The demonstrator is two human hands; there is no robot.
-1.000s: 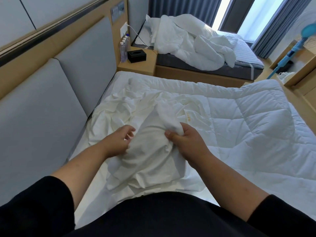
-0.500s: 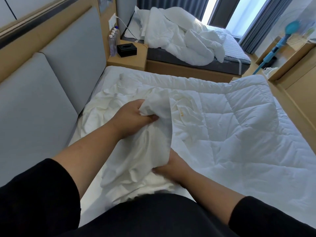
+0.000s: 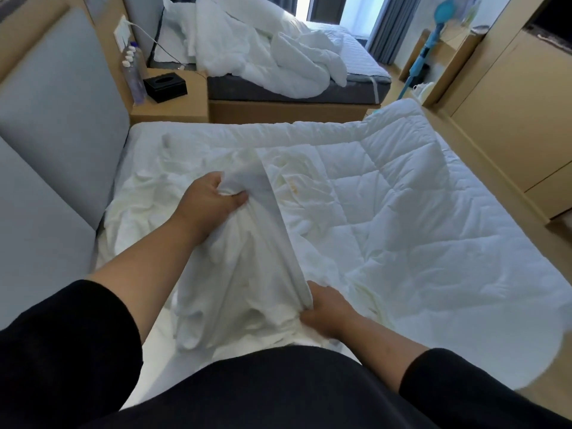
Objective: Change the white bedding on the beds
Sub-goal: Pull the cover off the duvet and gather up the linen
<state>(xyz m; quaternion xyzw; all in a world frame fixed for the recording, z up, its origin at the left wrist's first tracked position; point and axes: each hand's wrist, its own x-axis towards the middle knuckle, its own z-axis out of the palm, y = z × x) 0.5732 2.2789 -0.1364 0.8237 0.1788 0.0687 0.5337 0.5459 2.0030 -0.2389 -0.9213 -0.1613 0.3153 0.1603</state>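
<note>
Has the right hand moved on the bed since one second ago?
Yes. The right hand, gripping the sheet, came back toward the person, away from the yellow stain it was beside earlier.

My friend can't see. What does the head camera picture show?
Two hands, left hand and right hand, grip a crumpled white sheet above a quilted bed. Behind it stands another messy bed.
</note>
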